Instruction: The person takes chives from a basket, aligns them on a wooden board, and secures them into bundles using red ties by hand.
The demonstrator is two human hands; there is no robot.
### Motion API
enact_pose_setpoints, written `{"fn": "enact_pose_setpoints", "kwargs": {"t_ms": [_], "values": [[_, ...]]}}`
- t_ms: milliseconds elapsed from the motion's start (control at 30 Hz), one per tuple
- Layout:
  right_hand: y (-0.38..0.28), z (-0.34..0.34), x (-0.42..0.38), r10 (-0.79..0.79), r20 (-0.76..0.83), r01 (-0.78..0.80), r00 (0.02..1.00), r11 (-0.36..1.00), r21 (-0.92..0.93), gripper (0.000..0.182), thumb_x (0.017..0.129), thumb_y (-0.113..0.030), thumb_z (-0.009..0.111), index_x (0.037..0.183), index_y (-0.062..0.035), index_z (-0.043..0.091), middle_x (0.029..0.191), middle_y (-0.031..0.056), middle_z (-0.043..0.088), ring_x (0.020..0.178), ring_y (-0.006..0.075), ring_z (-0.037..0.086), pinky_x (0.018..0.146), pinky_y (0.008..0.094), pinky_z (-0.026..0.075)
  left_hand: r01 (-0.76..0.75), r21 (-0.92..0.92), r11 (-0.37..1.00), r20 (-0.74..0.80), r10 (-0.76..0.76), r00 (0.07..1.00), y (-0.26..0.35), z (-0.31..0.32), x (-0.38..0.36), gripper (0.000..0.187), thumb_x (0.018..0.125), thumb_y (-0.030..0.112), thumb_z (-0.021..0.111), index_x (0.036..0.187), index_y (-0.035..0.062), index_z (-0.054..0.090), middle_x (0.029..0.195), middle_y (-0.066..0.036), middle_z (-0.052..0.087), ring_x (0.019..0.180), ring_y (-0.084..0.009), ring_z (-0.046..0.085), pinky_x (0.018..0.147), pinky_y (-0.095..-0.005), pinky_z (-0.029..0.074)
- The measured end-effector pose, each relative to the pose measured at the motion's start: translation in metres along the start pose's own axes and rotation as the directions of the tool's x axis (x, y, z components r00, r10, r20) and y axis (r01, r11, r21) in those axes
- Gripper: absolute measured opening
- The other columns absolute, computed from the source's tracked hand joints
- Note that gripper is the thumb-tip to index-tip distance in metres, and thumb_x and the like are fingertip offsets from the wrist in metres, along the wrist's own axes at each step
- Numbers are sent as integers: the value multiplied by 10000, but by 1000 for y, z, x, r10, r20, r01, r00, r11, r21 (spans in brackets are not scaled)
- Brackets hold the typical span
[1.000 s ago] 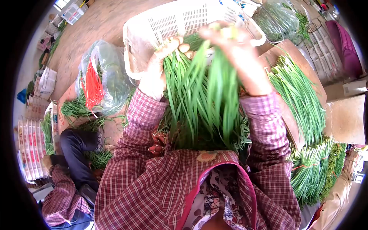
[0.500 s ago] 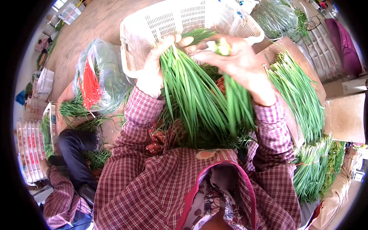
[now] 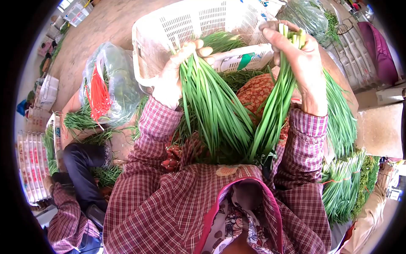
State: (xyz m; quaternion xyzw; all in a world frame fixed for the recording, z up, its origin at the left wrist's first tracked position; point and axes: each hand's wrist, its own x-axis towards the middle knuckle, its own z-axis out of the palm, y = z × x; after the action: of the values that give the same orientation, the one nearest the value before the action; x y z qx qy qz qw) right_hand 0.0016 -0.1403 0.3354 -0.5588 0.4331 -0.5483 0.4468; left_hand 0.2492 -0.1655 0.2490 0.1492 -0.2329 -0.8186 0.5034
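Left hand (image 3: 179, 63): clenched round a wide, fanned bundle of flat green leaves (image 3: 213, 101). Right hand (image 3: 298, 53): grasping a slimmer bunch of pale-stemmed leaves (image 3: 277, 101), tips drooping toward the first. Beyond: slotted white plastic basket (image 3: 186, 21); leftward, glossy red strips (image 3: 99, 95).

This looks like a produce packing area: bundled green stalks (image 3: 343, 190), a white plastic crate (image 3: 186, 21), a clear bag (image 3: 127, 91) of greens and stacked crates (image 3: 33, 163) stand around on a bare, dusty floor (image 3: 112, 21).
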Motion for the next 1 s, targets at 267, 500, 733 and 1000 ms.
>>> {"fn": "enact_pose_setpoints", "kwargs": {"t_ms": [267,500,733,1000], "values": [[5,45,2,-6,295,84,955,964,-254,392,815,-384,734,1007,-44,704,763,72,693,624,151,622,639,314,512,14,44,999,142,-20,990,-5,19,5,445,1004,308,485,1330,6,458,1122,-158,626,927,-231,671,777,-335,606],[37,49,21,-4,403,85,915,979,-184,340,817,-285,730,1075,-66,696,827,35,687,662,88,595,620,251,484,-80,200,977,148,51,988,-10,31,2,483,988,347,512,1320,-3,477,1171,-137,607,975,-211,654,790,-327,600],[45,41,16,111,250,-76,962,987,-144,340,815,-265,744,1031,-11,679,741,9,648,591,60,554,554,237,457,-129,428,894,-85,182,980,-22,19,-8,406,841,85,662,1233,22,578,1102,-63,669,994,-144,632,890,-302,525],[48,34,15,23,209,-8,978,997,-72,295,811,-254,729,981,-18,686,725,-7,632,595,45,530,565,233,434,-70,217,974,-235,122,964,-26,18,-9,268,828,53,680,1093,18,660,1006,-68,699,900,-157,665,848,-304,546]]}}
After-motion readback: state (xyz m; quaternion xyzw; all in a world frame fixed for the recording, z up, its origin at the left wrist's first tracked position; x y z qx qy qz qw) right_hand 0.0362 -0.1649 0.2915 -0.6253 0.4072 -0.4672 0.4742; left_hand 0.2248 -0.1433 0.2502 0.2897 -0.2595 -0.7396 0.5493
